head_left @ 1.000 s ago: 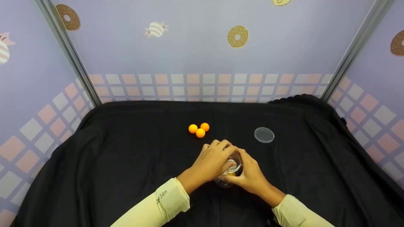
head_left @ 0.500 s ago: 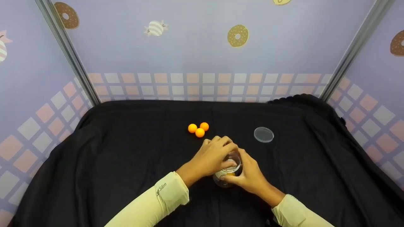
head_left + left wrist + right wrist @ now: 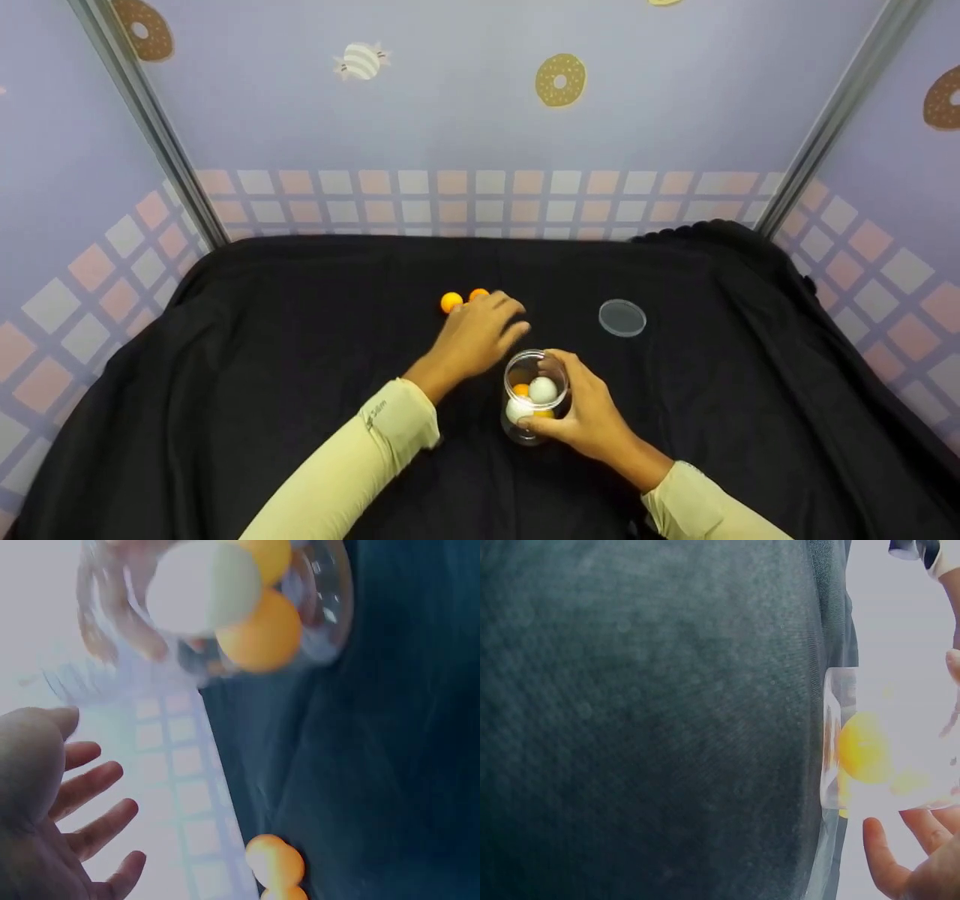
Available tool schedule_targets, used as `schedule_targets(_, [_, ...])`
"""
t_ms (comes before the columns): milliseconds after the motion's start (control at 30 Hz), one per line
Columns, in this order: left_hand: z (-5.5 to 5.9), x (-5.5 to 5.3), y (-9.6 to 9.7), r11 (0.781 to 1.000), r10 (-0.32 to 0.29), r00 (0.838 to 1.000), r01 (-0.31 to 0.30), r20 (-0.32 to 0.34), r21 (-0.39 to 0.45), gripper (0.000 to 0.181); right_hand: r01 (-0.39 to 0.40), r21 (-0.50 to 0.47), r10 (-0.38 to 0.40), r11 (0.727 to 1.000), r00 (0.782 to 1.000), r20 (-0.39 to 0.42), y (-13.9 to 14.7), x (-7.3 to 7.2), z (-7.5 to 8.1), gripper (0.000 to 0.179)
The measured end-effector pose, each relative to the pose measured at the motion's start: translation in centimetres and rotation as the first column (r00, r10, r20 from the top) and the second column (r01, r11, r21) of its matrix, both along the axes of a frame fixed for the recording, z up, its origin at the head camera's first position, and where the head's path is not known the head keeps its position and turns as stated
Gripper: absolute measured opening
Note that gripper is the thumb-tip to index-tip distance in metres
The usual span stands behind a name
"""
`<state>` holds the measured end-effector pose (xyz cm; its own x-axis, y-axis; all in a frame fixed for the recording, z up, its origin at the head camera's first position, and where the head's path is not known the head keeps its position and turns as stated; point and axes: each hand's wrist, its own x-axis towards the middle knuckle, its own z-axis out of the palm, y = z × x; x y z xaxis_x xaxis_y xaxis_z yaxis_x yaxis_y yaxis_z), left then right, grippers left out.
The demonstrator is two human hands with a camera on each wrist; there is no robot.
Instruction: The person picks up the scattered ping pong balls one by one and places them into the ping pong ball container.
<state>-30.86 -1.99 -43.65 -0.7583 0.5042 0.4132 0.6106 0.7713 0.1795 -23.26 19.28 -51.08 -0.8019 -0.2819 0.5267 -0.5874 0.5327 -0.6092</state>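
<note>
A clear jar (image 3: 511, 430) stands on the black cloth, holding white balls (image 3: 543, 390) and orange balls (image 3: 520, 390). My right hand (image 3: 596, 409) grips its right side, thumb in front; the right wrist view shows an orange ball (image 3: 864, 746) through the wall. Up and left of the jar, my left hand (image 3: 474, 335) hovers with spread fingers and nothing in it, as the left wrist view of that hand (image 3: 56, 799) shows. Just beyond it lie loose orange balls (image 3: 451, 302), partly covered by the hand in the head view.
A round clear lid (image 3: 622, 318) lies flat on the cloth, right of and beyond the jar. Black cloth (image 3: 322, 330) covers the table, with folds at both sides. Patterned walls (image 3: 465, 120) enclose the back and sides.
My left hand has left the jar's mouth and moved up and left to the loose orange balls. The balls inside the jar are now exposed. My right hand keeps its grip on the jar.
</note>
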Motion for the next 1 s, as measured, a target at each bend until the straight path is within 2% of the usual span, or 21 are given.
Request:
schedule_targets(233, [-1.5, -3.3, -1.2, 0.987, 0.152, 0.985, -0.148, 0.077, -0.054, 0.032, -0.003, 0.006, 0.003, 1.000, 1.000, 0.025, -0.1, -0.1, 0.1, 0.096])
schedule_targets(467, [-3.9, -5.1, -2.0, 0.973, 0.232, 0.953, -0.224, 0.197, -0.062, 0.033, -0.012, -0.004, 0.012, 1.000, 1.000, 0.000, 0.0, -0.1, -0.1, 0.095])
schedule_targets(600, [-4.9, -5.8, -2.4, 0.966, 0.257, 0.942, -0.246, 0.215, -0.079, 0.033, -0.019, -0.010, 0.019, 1.000, 1.000, 0.002, 0.1, -0.1, -0.2, 0.096])
schedule_targets(733, [-5.6, -6.1, -2.9, 0.964, 0.265, 0.937, -0.252, 0.226, -0.088, 0.032, -0.019, -0.004, 0.019, 1.000, 1.000, 0.011, 0.0, 0.0, -0.2, 0.096])
schedule_targets(867, [-6.0, -6.1, -3.3, 0.970, 0.241, 0.940, -0.227, 0.243, -0.083, 0.029, -0.019, -0.002, 0.019, 1.000, 1.000, 0.009, 0.0, 0.0, -0.2, 0.096])
schedule_targets(1000, [-6.2, -6.1, -3.6, 0.976, 0.215, 0.935, -0.201, 0.281, -0.081, 0.028, -0.013, 0.001, 0.013, 1.000, 1.000, 0.015, 0.1, 0.0, -0.1, 0.096])
